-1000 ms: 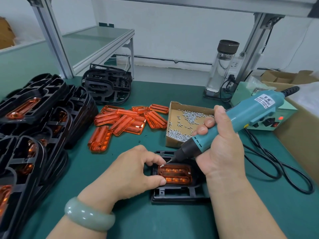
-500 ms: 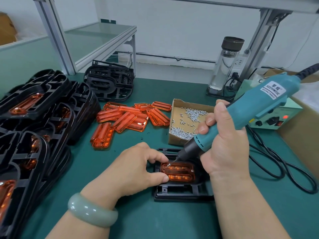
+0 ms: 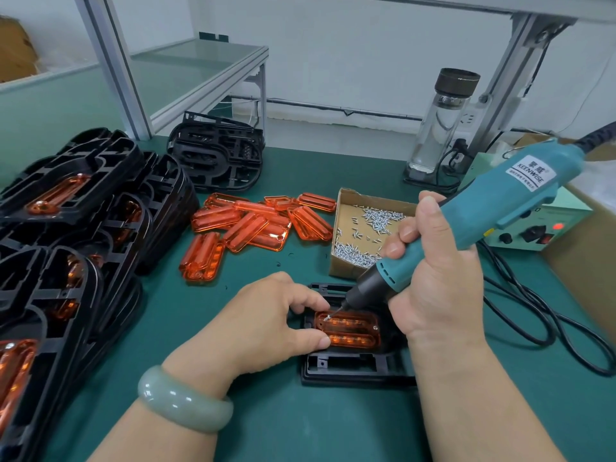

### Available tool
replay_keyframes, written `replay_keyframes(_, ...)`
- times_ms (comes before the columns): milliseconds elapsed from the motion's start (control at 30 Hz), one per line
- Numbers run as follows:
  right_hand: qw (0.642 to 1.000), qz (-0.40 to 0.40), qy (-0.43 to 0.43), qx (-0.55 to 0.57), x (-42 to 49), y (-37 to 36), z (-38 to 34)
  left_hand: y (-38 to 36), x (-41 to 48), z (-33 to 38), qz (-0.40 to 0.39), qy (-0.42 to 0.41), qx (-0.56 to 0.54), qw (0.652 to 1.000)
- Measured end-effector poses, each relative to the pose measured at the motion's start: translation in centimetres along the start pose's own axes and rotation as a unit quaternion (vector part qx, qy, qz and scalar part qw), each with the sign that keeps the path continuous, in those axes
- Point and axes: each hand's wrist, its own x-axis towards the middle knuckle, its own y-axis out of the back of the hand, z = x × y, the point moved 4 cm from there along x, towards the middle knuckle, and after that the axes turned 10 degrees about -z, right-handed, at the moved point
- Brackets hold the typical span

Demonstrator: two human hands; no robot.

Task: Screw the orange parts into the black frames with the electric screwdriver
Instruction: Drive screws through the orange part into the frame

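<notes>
Screwdriver (image 3: 500,208) steeper than second ago, bit on upper-left corner of orange part (image 3: 350,330), lower centre of frame. Right hand (image 3: 436,281) fisted round barrel. Left hand (image 3: 273,318) pinches part's left end, seated in one black frame (image 3: 356,368). Loose orange parts (image 3: 253,225) roughly nine. One screw box (image 3: 346,261).

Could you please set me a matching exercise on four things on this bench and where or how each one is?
Things:
1 electric screwdriver
2 cardboard box
3 glass bottle
4 orange part in the frame

States:
A upright, capped
B pinched by the left hand
C in the right hand's grip
D holding screws

Pairs: 1-C, 2-D, 3-A, 4-B.
</notes>
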Motion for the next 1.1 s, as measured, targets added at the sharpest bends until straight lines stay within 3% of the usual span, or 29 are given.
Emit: replay_keyframes(1100,0.999,-0.032,0.007,-0.018,-0.36,-0.8,0.28,0.04,-0.17,0.26,0.002,0.005,-0.003,1.0)
